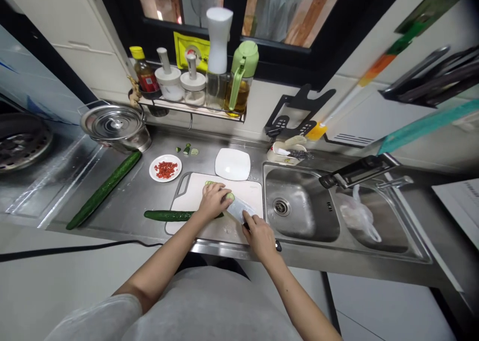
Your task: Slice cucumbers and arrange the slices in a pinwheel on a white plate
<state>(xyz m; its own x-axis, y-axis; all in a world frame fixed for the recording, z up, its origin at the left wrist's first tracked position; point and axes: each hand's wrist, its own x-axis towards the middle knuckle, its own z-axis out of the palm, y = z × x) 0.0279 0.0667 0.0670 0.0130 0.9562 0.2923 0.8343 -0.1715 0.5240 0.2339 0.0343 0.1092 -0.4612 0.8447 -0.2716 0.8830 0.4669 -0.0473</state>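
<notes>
Over the white cutting board, my left hand is closed on a piece of cucumber, whose pale cut face shows at the fingertips. My right hand grips a kitchen knife by its black handle; the broad blade lies against the cut end of the piece. Pale green cucumber slices show just beyond my left hand, partly covered by it. A longer cucumber lies across the board's left edge, passing behind my left wrist.
A whole cucumber lies at the left, near a lidded steel pot. Behind the board are a plate of chopped red pieces, cucumber scraps and a white square plate. The sink adjoins the right; a condiment rack hangs above.
</notes>
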